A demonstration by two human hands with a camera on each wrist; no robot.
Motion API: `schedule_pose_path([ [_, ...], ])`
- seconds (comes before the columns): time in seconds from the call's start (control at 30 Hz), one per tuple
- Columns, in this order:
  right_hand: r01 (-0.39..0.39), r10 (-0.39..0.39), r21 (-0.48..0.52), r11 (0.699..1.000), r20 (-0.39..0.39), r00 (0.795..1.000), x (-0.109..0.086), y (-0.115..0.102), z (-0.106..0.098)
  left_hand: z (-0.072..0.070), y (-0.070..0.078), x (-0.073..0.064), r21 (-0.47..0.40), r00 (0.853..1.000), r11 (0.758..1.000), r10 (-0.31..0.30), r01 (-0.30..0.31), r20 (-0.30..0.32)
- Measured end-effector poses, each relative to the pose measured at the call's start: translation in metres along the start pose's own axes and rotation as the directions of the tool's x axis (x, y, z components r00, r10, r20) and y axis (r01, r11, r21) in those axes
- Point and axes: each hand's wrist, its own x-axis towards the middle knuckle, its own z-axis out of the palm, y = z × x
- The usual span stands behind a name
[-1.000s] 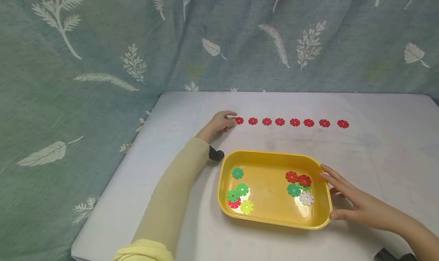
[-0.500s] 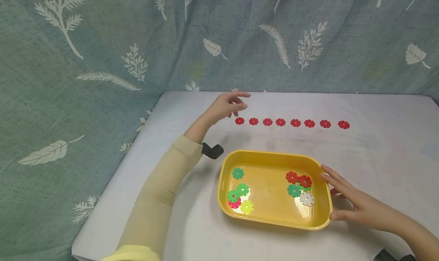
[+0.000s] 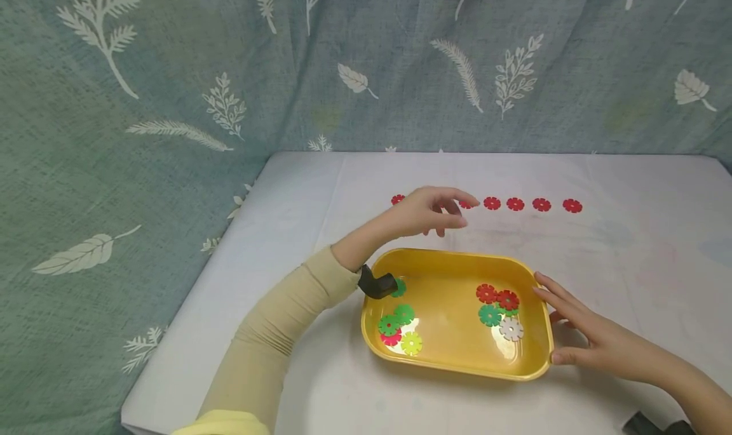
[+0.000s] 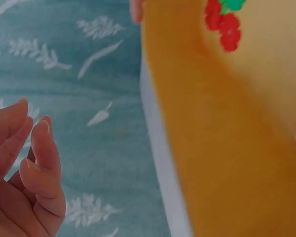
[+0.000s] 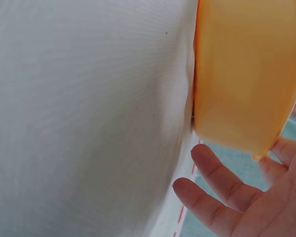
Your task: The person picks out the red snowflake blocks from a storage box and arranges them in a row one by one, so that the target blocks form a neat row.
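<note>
A row of several red, flower-shaped notched discs [image 3: 515, 204] lies along the far part of the white table. My left hand [image 3: 429, 213] hovers over the row's left half and covers part of it. Its fingers are loosely bent, and nothing shows between them in the left wrist view. The yellow tray [image 3: 446, 324] stands just nearer to me. My right hand [image 3: 595, 340] touches the tray's right rim with its fingers spread, the thumb at the near corner. Inside the tray are red discs [image 3: 508, 300], green discs [image 3: 389, 325], a white disc [image 3: 511, 329] and a yellow disc [image 3: 411, 343].
A black wrist mount [image 3: 377, 284] on my left sleeve overlaps the tray's left corner in the head view. Another black mount [image 3: 643, 424] is at my right wrist. A blue-green leaf-print curtain [image 3: 400, 73] stands behind and left of the white table [image 3: 646, 251].
My left hand has lifted from the leftmost red disc, then moved right and toward me, over the row near the tray. The right hand stays at the tray's rim.
</note>
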Motion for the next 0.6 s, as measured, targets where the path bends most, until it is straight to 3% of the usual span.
schedule_pose_path([
  [0.2, -0.035, 0.035, 0.003, 0.999, 0.008, 0.999, 0.000, 0.001, -0.001, 0.028, 0.002, 0.003, -0.004, 0.989, 0.999, -0.040, 0.041, 0.143],
  [0.4, -0.021, 0.021, -0.006, 1.000, 0.008, 1.000, 0.000, 0.002, -0.001, 0.054, -0.007, 0.011, 0.027, 0.964, 0.996, -0.087, 0.082, 0.252],
  [0.6, -0.024, 0.024, -0.015, 1.000, 0.002, 1.000, 0.000, -0.001, -0.002, 0.077, -0.017, 0.017, 0.100, 0.937, 0.985, -0.166, 0.141, 0.309],
])
